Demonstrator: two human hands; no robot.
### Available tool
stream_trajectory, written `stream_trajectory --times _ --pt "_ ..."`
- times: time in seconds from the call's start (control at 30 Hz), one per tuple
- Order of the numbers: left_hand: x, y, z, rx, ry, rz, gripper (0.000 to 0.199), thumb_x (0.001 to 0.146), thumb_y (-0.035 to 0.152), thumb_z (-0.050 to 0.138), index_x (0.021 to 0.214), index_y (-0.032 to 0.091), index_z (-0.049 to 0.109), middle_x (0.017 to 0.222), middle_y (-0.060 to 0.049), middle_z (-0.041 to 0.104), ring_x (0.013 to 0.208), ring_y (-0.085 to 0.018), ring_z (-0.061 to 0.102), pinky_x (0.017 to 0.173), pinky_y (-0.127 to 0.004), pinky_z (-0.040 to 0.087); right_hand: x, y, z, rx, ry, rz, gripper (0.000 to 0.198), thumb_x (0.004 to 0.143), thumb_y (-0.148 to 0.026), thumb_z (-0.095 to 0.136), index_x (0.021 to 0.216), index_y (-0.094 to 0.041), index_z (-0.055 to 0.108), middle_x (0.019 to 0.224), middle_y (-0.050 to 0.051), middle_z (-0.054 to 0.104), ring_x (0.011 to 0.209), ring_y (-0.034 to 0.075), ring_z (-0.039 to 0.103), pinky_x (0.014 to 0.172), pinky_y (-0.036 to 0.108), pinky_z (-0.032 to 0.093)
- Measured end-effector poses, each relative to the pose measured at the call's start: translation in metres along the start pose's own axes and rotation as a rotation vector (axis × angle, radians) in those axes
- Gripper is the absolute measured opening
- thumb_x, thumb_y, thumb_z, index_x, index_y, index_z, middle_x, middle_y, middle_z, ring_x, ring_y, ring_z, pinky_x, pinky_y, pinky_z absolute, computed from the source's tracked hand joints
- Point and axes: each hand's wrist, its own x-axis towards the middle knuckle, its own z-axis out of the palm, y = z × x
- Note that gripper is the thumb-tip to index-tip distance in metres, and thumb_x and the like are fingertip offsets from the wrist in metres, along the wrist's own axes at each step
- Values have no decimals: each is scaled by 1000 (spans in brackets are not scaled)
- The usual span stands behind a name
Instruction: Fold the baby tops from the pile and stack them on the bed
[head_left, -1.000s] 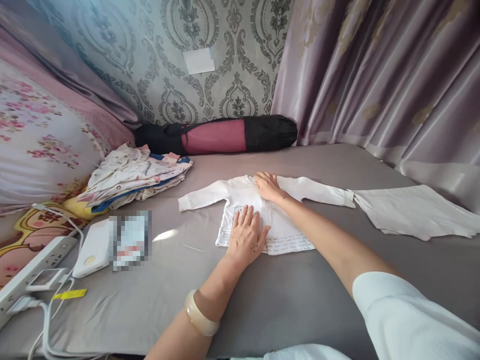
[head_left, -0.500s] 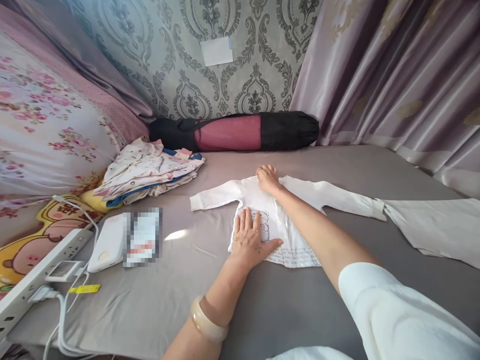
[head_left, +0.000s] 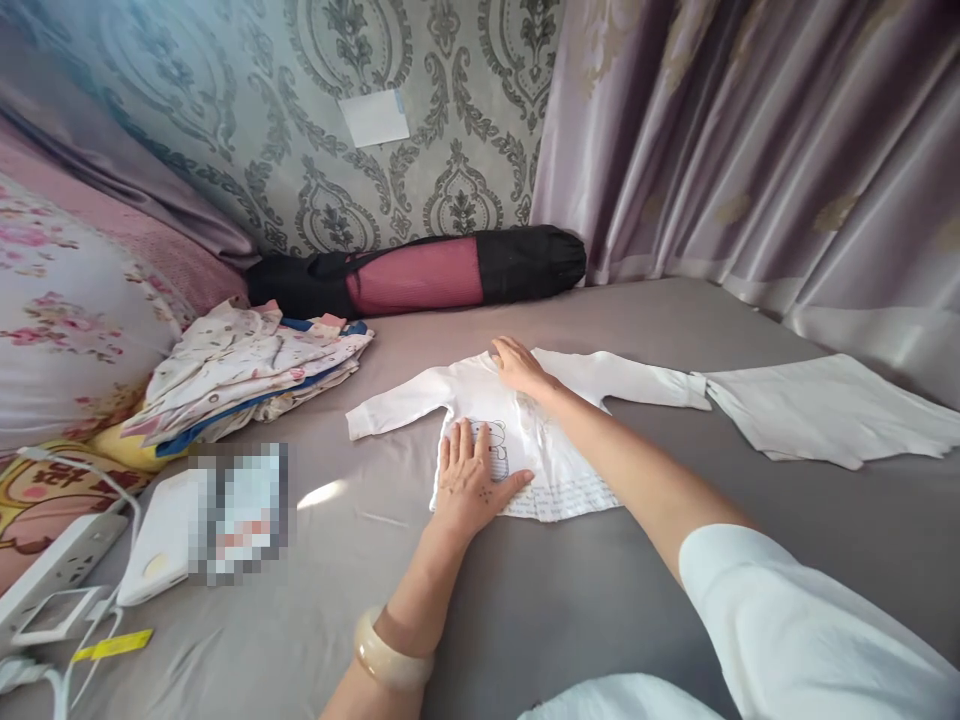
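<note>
Now, on the head view, I have the shirt [head_left: 529,440] spread out on the grey sheet [head_left: 570,610], sleeves reaching to both sides, with the left hand [head_left: 466,485] laid palm down on its printed lower front, fingers straight and slightly parted, gripping nothing. Up at the collar I see the right hand [head_left: 520,367] with its fingers bent over the cloth, though I cannot tell whether they pinch it. Beside the right-hand cuff lies a white garment [head_left: 817,410], and well apart on the left I see piled clothes [head_left: 247,370].
</note>
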Motion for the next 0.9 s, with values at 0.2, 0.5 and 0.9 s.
stream_trajectory --times 0.2,0.5,0.9 --pt "0 -4 7 3 60 38 101 79 79 50 150 10 32 160 -24 24 150 -40 15 120 -58 17 -68 30 -7 -57 -69 116 60 101 -38 26 153 -8 31 163 17 22 151 30 13 120 49 12" --pt "2 -14 21 17 147 83 89 83 72 53 148 15 35 158 -21 30 149 -37 19 119 -58 20 -91 29 0 -76 -79 118 63 102 -44 22 154 -11 30 163 15 22 151 27 15 121 49 8" --pt "-7 -4 12 -63 75 375 75 95 67 34 153 20 30 160 -16 29 151 -29 19 120 -56 17 -190 2 -21 40 -246 24 69 101 -53 16 157 -14 24 165 16 9 152 34 2 115 66 0"
